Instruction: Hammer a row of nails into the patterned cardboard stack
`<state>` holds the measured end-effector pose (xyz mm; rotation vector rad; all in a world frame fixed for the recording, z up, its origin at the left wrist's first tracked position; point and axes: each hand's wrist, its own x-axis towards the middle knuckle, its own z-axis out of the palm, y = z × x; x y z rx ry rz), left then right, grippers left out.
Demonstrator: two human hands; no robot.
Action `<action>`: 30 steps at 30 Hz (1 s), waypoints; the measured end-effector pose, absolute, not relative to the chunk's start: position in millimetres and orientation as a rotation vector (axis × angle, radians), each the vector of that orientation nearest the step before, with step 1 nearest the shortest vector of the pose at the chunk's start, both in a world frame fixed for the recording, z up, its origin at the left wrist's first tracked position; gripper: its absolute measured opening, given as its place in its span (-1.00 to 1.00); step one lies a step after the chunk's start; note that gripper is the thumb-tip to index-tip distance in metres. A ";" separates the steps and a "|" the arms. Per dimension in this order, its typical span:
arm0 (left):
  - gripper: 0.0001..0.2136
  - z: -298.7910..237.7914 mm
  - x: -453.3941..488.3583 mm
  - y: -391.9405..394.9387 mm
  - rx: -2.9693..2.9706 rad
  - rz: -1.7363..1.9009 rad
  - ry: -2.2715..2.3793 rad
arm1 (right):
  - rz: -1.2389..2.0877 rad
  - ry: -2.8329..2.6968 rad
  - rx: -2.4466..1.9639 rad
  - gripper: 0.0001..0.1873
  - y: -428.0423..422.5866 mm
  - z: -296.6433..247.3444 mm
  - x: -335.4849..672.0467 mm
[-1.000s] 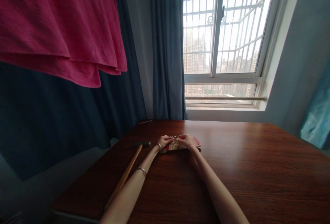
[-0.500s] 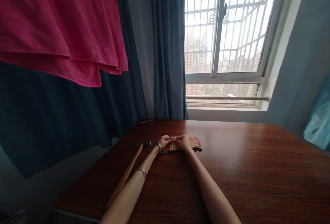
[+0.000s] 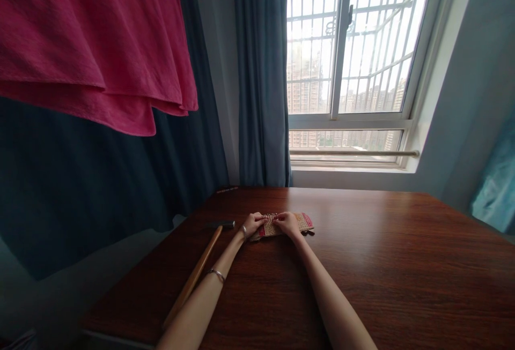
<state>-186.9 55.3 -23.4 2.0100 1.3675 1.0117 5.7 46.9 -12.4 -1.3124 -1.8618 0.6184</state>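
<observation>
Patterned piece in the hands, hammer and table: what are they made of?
Patterned piece: probably cloth, matte, judging by its soft, dull look; woven or knit is unclear.
Hammer handle: likely wood, smooth, from its warm tan colour.
Hammer head: seemingly metal, dark with a bright end.
Table: wood or wood-look laminate, glossy, from streaky grain and window glare.

Daylight from the barred window (image 3: 358, 65) shines on a brown table (image 3: 386, 248).
</observation>
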 end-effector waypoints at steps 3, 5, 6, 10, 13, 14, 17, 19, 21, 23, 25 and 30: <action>-0.61 -22.9 -187.0 52.9 2.009 1.094 1.316 | 0.614 -1.866 -1.291 -0.76 47.1 -13.8 6.5; -0.59 -21.6 -185.7 50.3 1.963 1.149 1.316 | 0.609 -1.870 -1.281 -0.76 47.6 -15.1 7.0; -0.58 -20.6 -184.9 48.9 1.934 1.177 1.320 | 0.606 -1.872 -1.278 -0.76 48.0 -15.8 7.1; -0.58 -12.9 -184.8 42.5 1.818 1.327 1.398 | 0.595 -1.875 -1.280 -0.77 50.4 -18.0 7.1; -0.64 0.2 -189.2 35.0 1.816 1.347 1.520 | 0.592 -1.873 -1.287 -0.76 52.5 -19.8 7.1; -0.66 6.2 -190.8 30.8 1.861 1.286 1.552 | 0.590 -1.872 -1.292 -0.76 53.0 -20.4 7.2; -0.72 25.9 -192.2 10.3 2.169 0.879 1.521 | 0.582 -1.868 -1.303 -0.75 53.6 -21.8 7.7; -0.75 36.3 -189.1 -8.1 2.380 0.536 1.348 | 0.580 -1.869 -1.302 -0.75 53.5 -22.3 8.0; -0.80 42.3 -183.5 -25.9 2.507 0.259 1.244 | 0.582 -1.874 -1.296 -0.76 53.4 -22.5 8.2; -0.83 44.9 -177.1 -39.2 2.595 0.025 1.280 | 0.586 -1.879 -1.287 -0.77 53.5 -22.7 8.2; -0.85 46.2 -171.6 -46.5 2.673 -0.159 1.357 | 0.585 -1.880 -1.278 -0.77 53.6 -23.0 8.2; -0.84 45.4 -162.3 -52.4 2.888 -0.297 1.400 | 0.578 -1.876 -1.265 -0.78 52.6 -23.0 8.6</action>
